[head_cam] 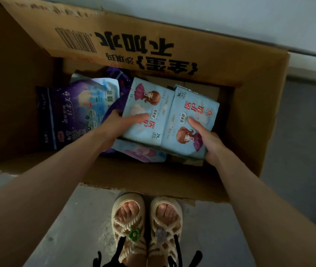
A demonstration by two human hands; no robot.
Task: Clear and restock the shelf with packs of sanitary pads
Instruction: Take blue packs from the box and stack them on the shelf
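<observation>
Head view: 2 light-blue packs of sanitary pads sit side by side inside an open cardboard box on the floor. They lie toward the box's right wall and near edge, above another pale pack on the bottom. A purple pack lies along the left wall, with a second purple one partly hidden behind it.

The packs look light and soft: thin plastic film over padded filling, which likely gives under pressure and may slide, film on film. The outer long edges seem the best place to hold. Squeezing the pair inward should keep them together as 1 block.

The left hand grips the left light-blue pack at its outer edge, thumb flat across the printed face and fingers curled beneath, out of sight. The right hand grips the right light-blue pack at its near right corner, thumb on top and fingers wrapped under.

I cannot tell whether the pair is lifted clear or rests on the pack below.
</observation>
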